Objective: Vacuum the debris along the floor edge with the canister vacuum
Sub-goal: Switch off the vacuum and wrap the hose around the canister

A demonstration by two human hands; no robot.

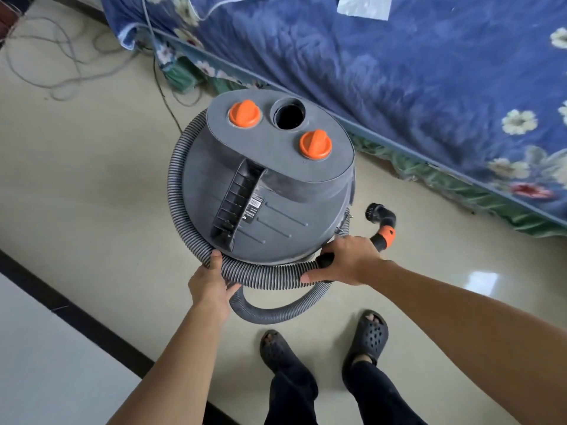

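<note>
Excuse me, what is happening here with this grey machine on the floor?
A person stands over a grey vacuum on the floor beside a bed. The ribbed hose is coiled around the vacuum's body. The left hand holds the hose at the near side. The right hand grips the hose's black end, and the brush nozzle sticks out beside the vacuum. The hose is not yet unwound, so cleaning seems not to have begun.

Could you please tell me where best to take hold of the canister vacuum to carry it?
Grip the ribbed handle on top of the canister vacuum, reaching down from the near side: it arches off the top, seemingly leaving a gap to grip through. The round sides are wrapped in the hose and offer no firm hold.
</note>
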